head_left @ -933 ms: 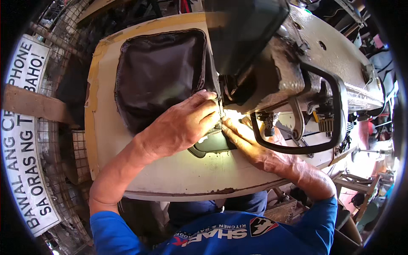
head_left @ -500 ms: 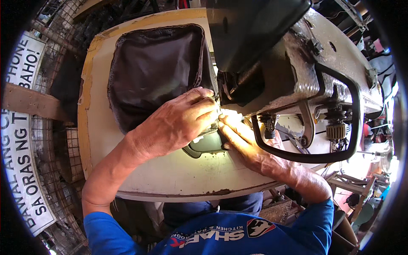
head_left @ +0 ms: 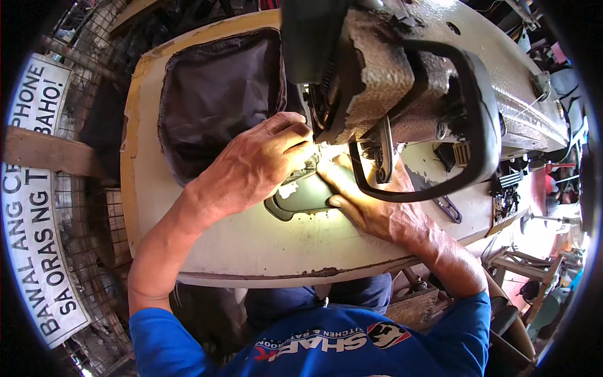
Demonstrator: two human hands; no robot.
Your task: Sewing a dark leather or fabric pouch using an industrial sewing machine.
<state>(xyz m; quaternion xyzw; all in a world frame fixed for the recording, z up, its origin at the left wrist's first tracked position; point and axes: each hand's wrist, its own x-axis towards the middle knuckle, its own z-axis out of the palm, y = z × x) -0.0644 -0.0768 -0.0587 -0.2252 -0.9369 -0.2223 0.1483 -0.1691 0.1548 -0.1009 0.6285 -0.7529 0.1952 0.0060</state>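
Observation:
A dark brown fabric piece [head_left: 220,103] with raised, seamed edges lies on the pale table of an industrial sewing machine [head_left: 377,75]. My left hand [head_left: 251,166] has curled fingers gripping its near-right edge beside the needle area, whose detail is partly hidden. My right hand [head_left: 392,217] reaches in from the right, fingers extended against the fabric's corner and the greenish metal plate [head_left: 301,198] under the work light. A black looped guard [head_left: 424,196] crosses in front of that hand, hiding part of it.
Wire mesh [head_left: 116,226], a wooden plank [head_left: 50,147] and a printed white sign [head_left: 38,257] stand at left. A looped metal tool [head_left: 453,213] lies on the table [head_left: 239,251] at right. Behind it are wooden frames [head_left: 521,264] and assorted workshop clutter.
The fabric and both my hands have shifted slightly away from me and leftward. The machine head also appears higher and further left in the view, which has moved a little.

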